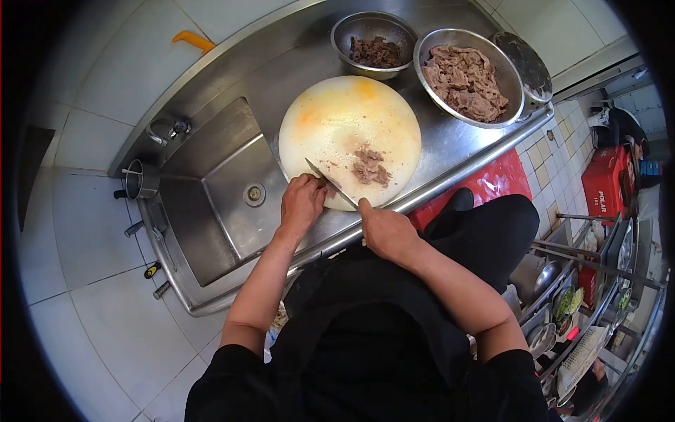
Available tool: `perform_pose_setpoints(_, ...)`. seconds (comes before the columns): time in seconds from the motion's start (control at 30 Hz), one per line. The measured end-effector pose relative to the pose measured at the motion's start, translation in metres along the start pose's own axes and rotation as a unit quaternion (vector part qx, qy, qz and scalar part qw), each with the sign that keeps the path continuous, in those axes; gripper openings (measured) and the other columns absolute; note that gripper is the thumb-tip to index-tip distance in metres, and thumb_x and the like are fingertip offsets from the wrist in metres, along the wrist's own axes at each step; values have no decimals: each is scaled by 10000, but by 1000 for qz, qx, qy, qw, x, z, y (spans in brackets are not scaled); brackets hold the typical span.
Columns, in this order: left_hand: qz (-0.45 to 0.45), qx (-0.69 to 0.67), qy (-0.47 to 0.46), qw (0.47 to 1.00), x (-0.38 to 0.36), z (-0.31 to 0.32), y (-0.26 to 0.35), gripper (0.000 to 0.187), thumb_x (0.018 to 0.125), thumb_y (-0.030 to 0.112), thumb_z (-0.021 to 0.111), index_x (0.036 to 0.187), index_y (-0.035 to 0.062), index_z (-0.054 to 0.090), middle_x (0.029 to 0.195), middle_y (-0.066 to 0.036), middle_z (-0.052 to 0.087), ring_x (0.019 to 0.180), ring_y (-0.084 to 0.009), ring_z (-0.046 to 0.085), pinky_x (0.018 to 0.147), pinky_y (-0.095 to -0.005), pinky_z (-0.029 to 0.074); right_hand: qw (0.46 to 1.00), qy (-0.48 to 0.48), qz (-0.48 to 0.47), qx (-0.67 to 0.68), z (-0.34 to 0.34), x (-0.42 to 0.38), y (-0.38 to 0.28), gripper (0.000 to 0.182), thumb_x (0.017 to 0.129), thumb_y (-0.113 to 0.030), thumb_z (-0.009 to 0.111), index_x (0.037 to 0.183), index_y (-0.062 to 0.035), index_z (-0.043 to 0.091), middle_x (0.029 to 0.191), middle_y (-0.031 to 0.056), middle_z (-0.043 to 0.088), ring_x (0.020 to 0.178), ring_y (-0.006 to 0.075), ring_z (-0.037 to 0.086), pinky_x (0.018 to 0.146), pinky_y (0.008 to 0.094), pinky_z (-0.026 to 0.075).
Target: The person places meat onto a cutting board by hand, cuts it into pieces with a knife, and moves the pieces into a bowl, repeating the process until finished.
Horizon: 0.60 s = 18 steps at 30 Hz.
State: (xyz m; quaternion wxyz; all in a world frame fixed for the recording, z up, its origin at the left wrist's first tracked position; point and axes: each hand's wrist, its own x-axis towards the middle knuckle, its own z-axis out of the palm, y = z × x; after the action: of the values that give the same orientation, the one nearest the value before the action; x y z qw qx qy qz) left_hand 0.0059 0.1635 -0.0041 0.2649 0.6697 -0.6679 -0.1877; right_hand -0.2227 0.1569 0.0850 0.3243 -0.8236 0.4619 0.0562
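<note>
A round white cutting board [330,105] with yellow stains lies on the steel counter. My right hand [389,232] is wrapped round the handle of a knife [332,184], whose blade slants over the board's near edge. Beside the blade, my left hand [304,202] has its fingers bent and pressed together on a piece of meat that is mostly hidden. Cut brown meat [370,167] forms a small pile to the right of the blade.
Behind the board stand a steel bowl [339,35] of dark meat and a larger bowl [517,84] of meat slices. A sink [218,204] with a tap [167,131] is at left. Shelves with containers and a red box [606,184] are at right.
</note>
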Motion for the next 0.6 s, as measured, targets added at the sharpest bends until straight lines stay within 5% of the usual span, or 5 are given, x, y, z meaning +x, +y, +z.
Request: perform_pose_setpoints(0.6, -10, -64, 26, 998, -7, -10, 7, 167, 875, 89, 742, 1033, 39, 762, 1064, -118, 724, 1028, -325, 675, 911, -419, 548, 996, 65, 54, 21, -4, -38, 44, 201, 1031, -145, 480, 1141, 22, 497, 792, 250, 695, 770, 452, 708, 706, 574, 555)
